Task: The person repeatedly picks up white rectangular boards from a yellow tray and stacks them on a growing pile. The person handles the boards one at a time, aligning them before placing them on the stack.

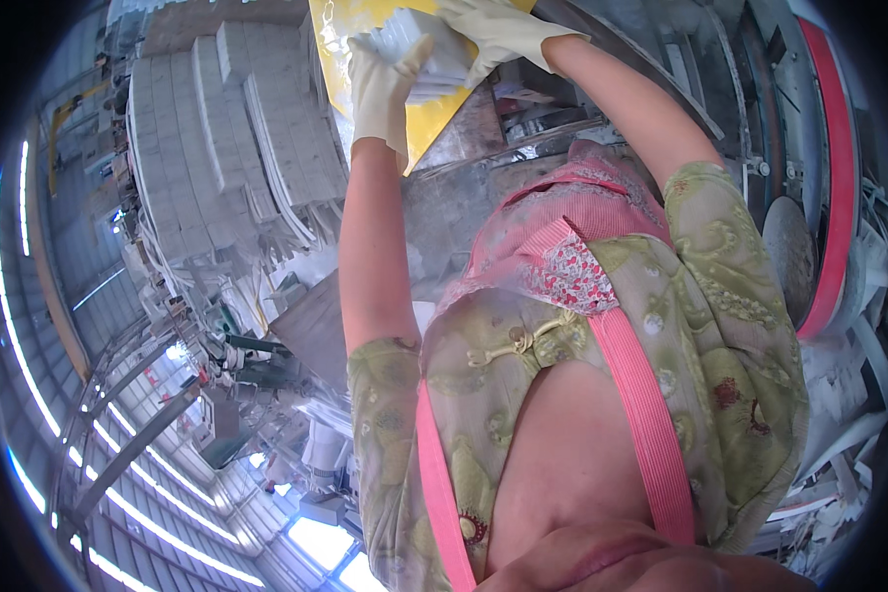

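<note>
A block of white, ridged pieces (419,41), seemingly thin slabs stacked together, sits at the top of the view over a yellow surface (434,133). My left hand (380,84), in a cream rubber glove, grips the block's left side, its thumb lying across the near face. From the right, my right hand (498,35), gloved the same way, has its fingers spread around the block's right side. Its upper fingers run toward the picture's edge. What the pieces are made of cannot be told.
Long grey-white slabs (192,138) are piled high left of the yellow surface. A grey worktop edge (464,178) lies close to my body. On the right are a red curved band (834,178) and white scraps (858,395). Machinery (227,414) stands at the lower left.
</note>
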A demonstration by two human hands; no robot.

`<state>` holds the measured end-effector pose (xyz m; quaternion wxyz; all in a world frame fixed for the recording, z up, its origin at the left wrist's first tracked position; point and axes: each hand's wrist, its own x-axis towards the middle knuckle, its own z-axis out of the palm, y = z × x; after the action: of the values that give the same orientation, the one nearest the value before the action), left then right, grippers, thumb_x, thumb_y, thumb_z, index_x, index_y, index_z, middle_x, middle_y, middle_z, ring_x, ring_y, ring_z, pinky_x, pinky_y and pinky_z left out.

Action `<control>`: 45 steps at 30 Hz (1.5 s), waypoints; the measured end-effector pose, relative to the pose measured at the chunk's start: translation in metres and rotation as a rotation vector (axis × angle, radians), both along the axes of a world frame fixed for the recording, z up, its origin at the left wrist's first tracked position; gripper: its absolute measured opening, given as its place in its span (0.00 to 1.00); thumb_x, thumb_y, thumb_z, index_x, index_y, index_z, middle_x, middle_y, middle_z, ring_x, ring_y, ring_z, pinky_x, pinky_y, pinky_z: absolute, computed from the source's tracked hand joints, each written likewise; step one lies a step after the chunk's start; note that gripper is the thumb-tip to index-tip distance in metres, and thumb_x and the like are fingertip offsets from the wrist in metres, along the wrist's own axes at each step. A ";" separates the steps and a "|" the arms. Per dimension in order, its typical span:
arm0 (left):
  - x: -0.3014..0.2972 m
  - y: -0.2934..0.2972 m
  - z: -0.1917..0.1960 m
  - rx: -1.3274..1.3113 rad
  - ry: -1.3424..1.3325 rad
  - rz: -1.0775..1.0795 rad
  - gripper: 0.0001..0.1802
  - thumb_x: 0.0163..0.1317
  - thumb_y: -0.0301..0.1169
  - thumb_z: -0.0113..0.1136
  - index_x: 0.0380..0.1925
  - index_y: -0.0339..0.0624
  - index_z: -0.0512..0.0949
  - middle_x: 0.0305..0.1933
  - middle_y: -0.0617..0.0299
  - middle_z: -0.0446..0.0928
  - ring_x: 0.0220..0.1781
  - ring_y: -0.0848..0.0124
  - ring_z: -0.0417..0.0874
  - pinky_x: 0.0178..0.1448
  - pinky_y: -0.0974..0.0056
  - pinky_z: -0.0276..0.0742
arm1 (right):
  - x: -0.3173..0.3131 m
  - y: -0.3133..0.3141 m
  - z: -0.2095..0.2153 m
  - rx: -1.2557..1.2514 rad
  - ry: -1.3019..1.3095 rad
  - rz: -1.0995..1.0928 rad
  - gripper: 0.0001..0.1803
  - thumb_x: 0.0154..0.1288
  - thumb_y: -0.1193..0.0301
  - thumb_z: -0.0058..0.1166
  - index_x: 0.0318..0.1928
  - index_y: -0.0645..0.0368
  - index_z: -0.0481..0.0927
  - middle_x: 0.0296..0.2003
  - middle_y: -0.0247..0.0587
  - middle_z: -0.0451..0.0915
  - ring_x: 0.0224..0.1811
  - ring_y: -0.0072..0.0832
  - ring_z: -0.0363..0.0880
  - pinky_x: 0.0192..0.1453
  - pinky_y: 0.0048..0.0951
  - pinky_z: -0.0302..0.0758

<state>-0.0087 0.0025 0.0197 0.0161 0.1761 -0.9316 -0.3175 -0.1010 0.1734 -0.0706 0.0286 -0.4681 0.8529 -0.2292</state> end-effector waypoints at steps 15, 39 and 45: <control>-0.010 -0.008 0.007 -0.009 -0.203 0.068 0.54 0.59 0.48 0.74 0.71 0.25 0.54 0.63 0.41 0.76 0.57 0.60 0.86 0.62 0.61 0.83 | 0.012 0.004 0.025 -0.232 -0.270 -0.003 0.63 0.47 0.49 0.72 0.77 0.65 0.55 0.69 0.59 0.70 0.67 0.54 0.68 0.73 0.44 0.64; 0.023 -0.063 -0.013 -0.409 0.194 -0.256 0.55 0.51 0.60 0.71 0.71 0.38 0.63 0.62 0.41 0.75 0.64 0.47 0.78 0.66 0.52 0.75 | 0.038 -0.018 0.023 -0.692 -0.544 -0.378 0.29 0.79 0.57 0.50 0.69 0.66 0.73 0.66 0.49 0.77 0.70 0.34 0.74 0.72 0.33 0.69; 0.072 -0.055 -0.063 1.085 0.629 0.286 0.43 0.74 0.55 0.54 0.74 0.32 0.57 0.58 0.47 0.76 0.54 0.64 0.81 0.57 0.61 0.78 | 0.008 -0.065 0.031 -0.717 -1.206 -0.043 0.39 0.85 0.45 0.24 0.77 0.63 0.61 0.75 0.47 0.65 0.76 0.35 0.65 0.80 0.32 0.58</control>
<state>0.0631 -0.0524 -0.0438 0.2393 0.1802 -0.5568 -0.7748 -0.0926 0.1086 -0.0400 0.3359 -0.2230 0.5692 -0.7165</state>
